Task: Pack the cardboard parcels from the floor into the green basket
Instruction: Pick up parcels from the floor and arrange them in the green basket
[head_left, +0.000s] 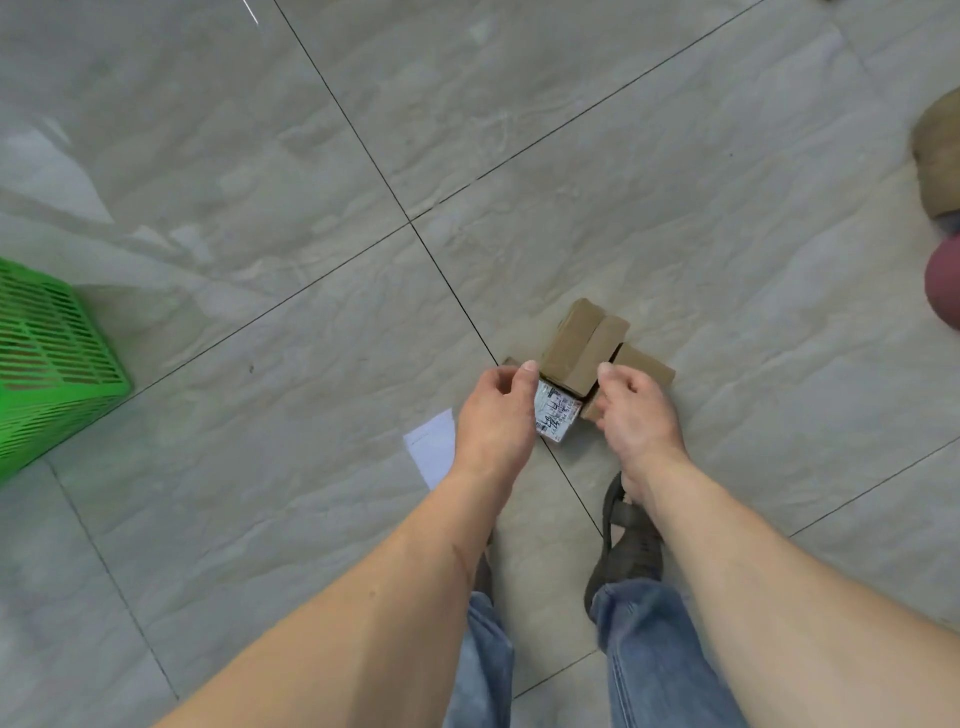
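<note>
A cluster of brown cardboard parcels lies on the grey tiled floor right in front of my feet. A taped parcel (582, 348) sits on top. Below it is a parcel with a white printed label (557, 415), and another parcel (645, 368) pokes out to the right. My left hand (496, 415) grips the cluster from the left, thumb against the labelled parcel, fingers curled. My right hand (636, 415) grips it from the right, thumb on the taped parcel's edge. The green basket (47, 358) stands at the far left, partly cut off by the frame.
A white sheet of paper (431, 447) lies on the floor under my left wrist. At the right edge there are a blurred brown parcel (940, 156) and a dark red round object (945, 286). My shoes and jeans are below the hands.
</note>
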